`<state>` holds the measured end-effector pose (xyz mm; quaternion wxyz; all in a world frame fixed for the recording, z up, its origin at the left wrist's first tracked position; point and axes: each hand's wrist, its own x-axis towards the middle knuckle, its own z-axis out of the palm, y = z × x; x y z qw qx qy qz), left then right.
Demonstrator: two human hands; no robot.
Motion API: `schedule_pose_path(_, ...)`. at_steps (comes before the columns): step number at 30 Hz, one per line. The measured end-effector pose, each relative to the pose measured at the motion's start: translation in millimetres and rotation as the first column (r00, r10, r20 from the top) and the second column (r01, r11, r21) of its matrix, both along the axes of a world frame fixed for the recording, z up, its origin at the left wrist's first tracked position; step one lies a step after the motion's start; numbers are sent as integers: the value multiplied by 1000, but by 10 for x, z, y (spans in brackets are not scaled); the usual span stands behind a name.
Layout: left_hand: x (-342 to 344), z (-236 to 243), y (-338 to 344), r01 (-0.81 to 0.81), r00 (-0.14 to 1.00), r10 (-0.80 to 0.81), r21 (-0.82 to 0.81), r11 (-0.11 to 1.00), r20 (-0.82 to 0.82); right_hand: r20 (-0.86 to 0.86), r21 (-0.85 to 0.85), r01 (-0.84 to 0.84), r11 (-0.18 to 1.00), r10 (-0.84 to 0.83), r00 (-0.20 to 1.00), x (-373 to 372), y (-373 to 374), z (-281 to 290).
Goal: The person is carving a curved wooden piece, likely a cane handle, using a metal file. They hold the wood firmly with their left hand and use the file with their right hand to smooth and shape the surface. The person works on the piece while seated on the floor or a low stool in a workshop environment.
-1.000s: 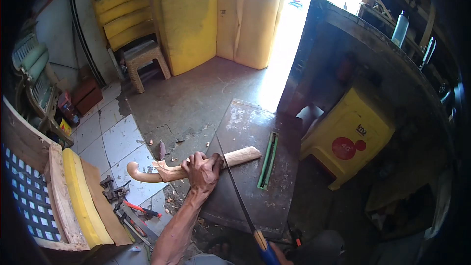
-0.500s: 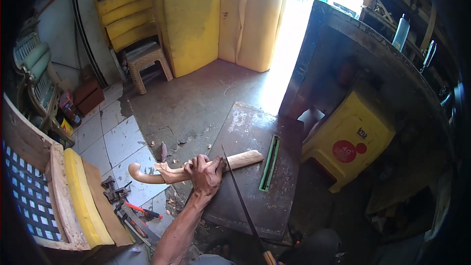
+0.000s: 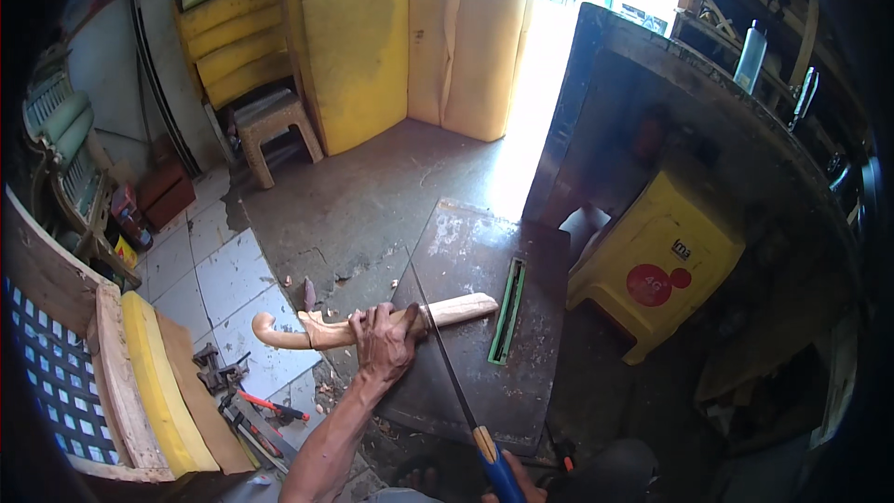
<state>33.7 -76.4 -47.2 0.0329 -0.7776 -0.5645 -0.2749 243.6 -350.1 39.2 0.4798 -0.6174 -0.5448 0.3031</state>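
Note:
My left hand (image 3: 385,343) is closed round a pale wooden piece (image 3: 466,307) with a curved, carved end at the left, lying over a dark, scuffed board (image 3: 507,410). A long thin saw blade (image 3: 451,375) crosses the wood right beside my left thumb. My right hand (image 3: 523,482), at the lower edge, grips the saw's blue and wooden handle (image 3: 499,466); it is partly out of view. A long green-edged strip (image 3: 506,309) lies on the board, right of the wood.
Yellow foam pads (image 3: 355,47) and a woven stool (image 3: 276,128) stand behind. A yellow plastic stool (image 3: 678,224) lies tilted at right beside a dark panel (image 3: 581,93). Clamps and tools (image 3: 262,424) lie on tiles at left, beside a wooden frame with webbing (image 3: 65,368).
The saw slid back toward me half a second ago and now sits farther forward again. My left hand still holds the wood. The view has shifted slightly.

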Motion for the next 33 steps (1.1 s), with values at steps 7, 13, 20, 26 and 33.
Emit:
schedule_pose_path(7,37,5,-18,-22,999,21,-48,999,-40,123,-62,7,998,1,992,17,-337,-19)
schedule_pose_path(13,15,20,-14,-13,1000,12,-35,999,-28,133,24,-4,1000,1,991,38,-363,39)
schedule_pose_path(20,16,41,17,-4,994,6,21,1000,-105,91,-24,-28,999,30,995,122,-555,73)
schedule_pose_path(26,9,59,-16,12,993,-26,-127,992,-114,50,-117,-23,993,29,998,118,-305,-29)
schedule_pose_path(33,9,197,80,57,990,-73,-129,990,-122,63,-30,-40,999,42,997,134,-359,203)
